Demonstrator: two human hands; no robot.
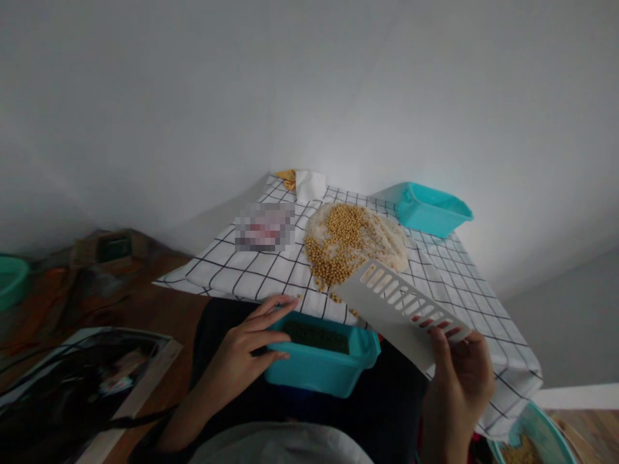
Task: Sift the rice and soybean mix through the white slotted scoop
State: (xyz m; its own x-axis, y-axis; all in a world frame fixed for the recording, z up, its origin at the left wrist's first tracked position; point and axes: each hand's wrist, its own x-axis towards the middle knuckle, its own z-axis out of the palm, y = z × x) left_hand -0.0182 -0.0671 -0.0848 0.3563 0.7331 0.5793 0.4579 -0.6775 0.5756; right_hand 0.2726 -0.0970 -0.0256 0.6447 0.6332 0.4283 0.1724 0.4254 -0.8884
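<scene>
My right hand point(459, 380) grips a white slotted plastic board point(389, 319) by its right end, thumb on the near face and fingertips showing through the slots. The board is tilted, its far left corner close to the soybeans point(345, 225) heaped over white rice point(394, 241) on the table. At the left end of a teal plastic bin point(314, 370), my left hand point(251, 341) has its fingers spread, touching the rim. Small dark green grains point(319, 336) lie inside this bin, which sits on my lap against the table edge.
A second teal bin point(432, 209) stands at the back right of the checked tablecloth point(232, 267). A white-and-yellow cloth point(309, 185) lies at the back; a blurred-out item point(265, 227) is on the left. Below right is a tub point(546, 428) with yellowish contents.
</scene>
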